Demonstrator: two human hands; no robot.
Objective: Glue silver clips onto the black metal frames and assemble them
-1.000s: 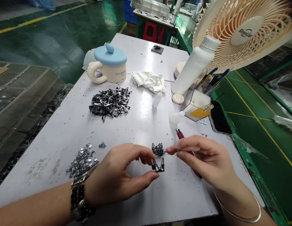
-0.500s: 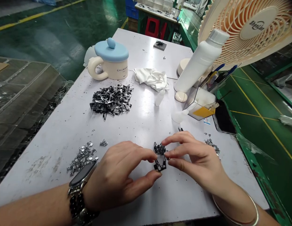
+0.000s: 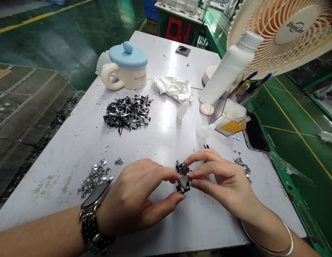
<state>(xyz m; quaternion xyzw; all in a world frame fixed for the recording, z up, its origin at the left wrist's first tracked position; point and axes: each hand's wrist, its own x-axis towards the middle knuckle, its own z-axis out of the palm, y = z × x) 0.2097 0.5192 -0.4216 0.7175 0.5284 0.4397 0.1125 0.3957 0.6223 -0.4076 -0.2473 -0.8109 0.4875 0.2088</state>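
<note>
Near the front of the white table, my left hand (image 3: 140, 196) pinches a small black angular part (image 3: 184, 185) between thumb and forefinger. My right hand (image 3: 222, 178) has its thumb and forefinger closed at the right side of that same part; any smaller piece between them is too small to make out. Right behind it lies a small cluster of black parts (image 3: 182, 167), near my right fingertips. A heap of small silver metal pieces (image 3: 95, 176) sits left of my left hand, and another silver heap (image 3: 243, 167) is beyond my right hand.
A large pile of black parts (image 3: 127, 113) lies before a lidded mug (image 3: 132, 76). Further right are a white cloth (image 3: 172, 88), a small bottle (image 3: 182, 110), a tall white bottle (image 3: 230, 69), a pen holder (image 3: 229, 117), a phone (image 3: 255, 134) and a fan (image 3: 283, 35).
The view has shifted slightly. Both hands keep nearly the same pose around the black part.
</note>
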